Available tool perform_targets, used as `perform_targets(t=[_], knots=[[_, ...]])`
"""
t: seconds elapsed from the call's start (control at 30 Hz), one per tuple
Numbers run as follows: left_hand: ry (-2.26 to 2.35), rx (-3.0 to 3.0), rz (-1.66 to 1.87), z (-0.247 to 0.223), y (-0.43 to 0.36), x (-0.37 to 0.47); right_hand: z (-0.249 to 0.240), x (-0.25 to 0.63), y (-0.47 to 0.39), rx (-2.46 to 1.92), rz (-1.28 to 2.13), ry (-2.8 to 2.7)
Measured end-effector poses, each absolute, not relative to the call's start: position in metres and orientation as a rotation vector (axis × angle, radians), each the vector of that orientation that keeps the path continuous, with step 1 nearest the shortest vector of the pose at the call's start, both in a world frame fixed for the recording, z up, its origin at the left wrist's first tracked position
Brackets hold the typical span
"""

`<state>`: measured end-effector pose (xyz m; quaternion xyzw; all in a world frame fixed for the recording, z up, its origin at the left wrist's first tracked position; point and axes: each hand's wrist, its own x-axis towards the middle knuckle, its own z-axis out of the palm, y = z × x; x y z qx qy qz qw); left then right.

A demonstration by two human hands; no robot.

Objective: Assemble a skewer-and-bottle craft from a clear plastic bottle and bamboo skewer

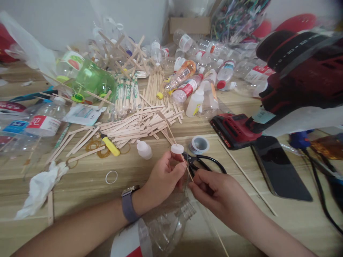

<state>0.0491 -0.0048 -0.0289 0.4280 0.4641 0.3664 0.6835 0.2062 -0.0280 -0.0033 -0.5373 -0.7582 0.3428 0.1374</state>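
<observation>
Cap (177, 149) held level in my left hand's (166, 174) grip, apparently to steady it; my right hand's (215, 191) grip pinches a stick (188, 170) just below, likely for fine control.

Wood-grained tabletop (88, 194), heap of flat wooden sticks (131, 129), yellow-handled tool (110, 144), small white bottle (144, 150), white ring (106, 178), dark phone (281, 169), thin stick (248, 177) beside it, crumpled tissue (39, 189), clear bottles (225, 74) towards the back

Skewer (189, 173) partly hidden by right hand (218, 194), nearest bottle (151, 233) cropped below, power tool (300, 71) cropped right
</observation>
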Motion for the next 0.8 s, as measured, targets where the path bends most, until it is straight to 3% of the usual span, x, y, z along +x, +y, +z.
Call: perform_targets(t=[0.8], knots=[[1.105, 1.075, 0.776, -0.0286, -0.0041, 0.0453, -0.0109, 0.206, -0.0319, -1.429, 0.513, -2.353]])
